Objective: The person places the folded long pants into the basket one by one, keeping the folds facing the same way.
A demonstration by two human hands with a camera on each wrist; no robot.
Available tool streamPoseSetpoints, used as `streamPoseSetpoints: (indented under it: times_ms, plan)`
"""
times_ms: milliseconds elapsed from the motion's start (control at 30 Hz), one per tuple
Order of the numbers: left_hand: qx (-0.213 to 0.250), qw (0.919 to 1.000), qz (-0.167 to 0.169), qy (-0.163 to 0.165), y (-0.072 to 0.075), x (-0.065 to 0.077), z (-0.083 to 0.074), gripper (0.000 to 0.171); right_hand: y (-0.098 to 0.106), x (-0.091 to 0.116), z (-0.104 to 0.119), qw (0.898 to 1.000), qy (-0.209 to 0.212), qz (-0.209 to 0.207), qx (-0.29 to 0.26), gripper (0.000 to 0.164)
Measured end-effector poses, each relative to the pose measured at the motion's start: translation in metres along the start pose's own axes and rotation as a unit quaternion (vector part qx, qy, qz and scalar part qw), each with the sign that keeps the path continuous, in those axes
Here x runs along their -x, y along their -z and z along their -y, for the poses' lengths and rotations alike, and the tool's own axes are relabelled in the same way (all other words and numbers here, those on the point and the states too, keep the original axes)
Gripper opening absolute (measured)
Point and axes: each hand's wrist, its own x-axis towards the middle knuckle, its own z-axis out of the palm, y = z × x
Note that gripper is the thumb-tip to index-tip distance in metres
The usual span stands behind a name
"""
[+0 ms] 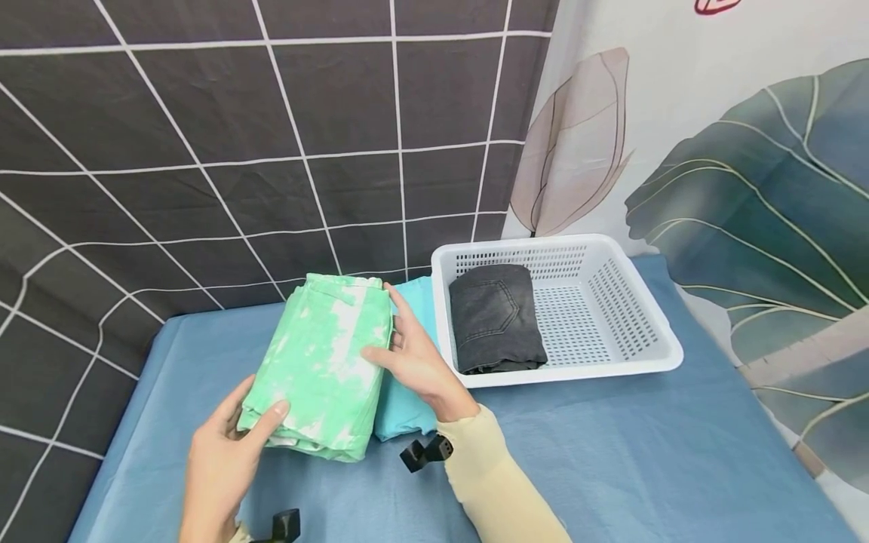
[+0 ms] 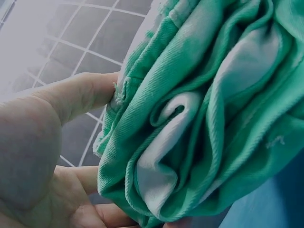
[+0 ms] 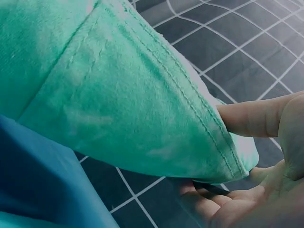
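Green folded garment (image 1: 322, 369) left of centre, pinched by my left hand (image 1: 224, 445) and right hand (image 1: 419, 358). Carrying step, I reckon; next move probably needs folds kept snug.

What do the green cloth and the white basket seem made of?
The green cloth looks like matte cotton twill, judging by fine diagonal ribbing and stitched seams. The white basket is probably moulded plastic, slightly glossy, with smooth rim and regular slots.
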Motion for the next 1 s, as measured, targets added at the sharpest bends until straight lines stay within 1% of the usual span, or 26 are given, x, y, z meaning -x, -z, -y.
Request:
streamPoseSetpoints:
  times_ms: [133, 233, 433, 567, 700, 833, 1000]
  plan:
    - [-0.018, 0.9998, -0.004, 0.0, -0.001, 0.002, -0.003, 0.088, 0.004, 0.005, 0.002, 1.0, 0.012, 0.006, 0.005, 0.095]
    - [-0.023, 0.9997, 0.0, 0.0, -0.001, 0.004, -0.005, 0.088, 0.008, 0.009, 0.004, 1.0, 0.018, 0.013, 0.012, 0.095]
    - [-0.031, 0.9995, 0.005, -0.004, -0.002, 0.008, -0.009, 0.087, 0.014, 0.015, 0.008, 0.998, 0.046, 0.04, 0.007, 0.097]
    - [-0.036, 0.9992, 0.003, -0.014, -0.005, 0.009, -0.012, 0.085, 0.019, 0.02, 0.009, 0.998, 0.041, 0.051, 0.013, 0.099]
    - [-0.036, 0.999, 0.001, -0.029, -0.009, 0.011, -0.016, 0.085, 0.023, 0.025, 0.011, 0.997, 0.025, 0.055, 0.044, 0.101]
    - [-0.041, 0.9982, -0.001, -0.044, -0.013, 0.012, -0.019, 0.084, 0.027, 0.029, 0.013, 0.996, 0.022, 0.052, 0.068, 0.102]
    - [-0.05, 0.9971, 0.003, -0.057, -0.015, 0.013, -0.021, 0.082, 0.03, 0.034, 0.014, 0.996, 0.026, 0.042, 0.074, 0.103]
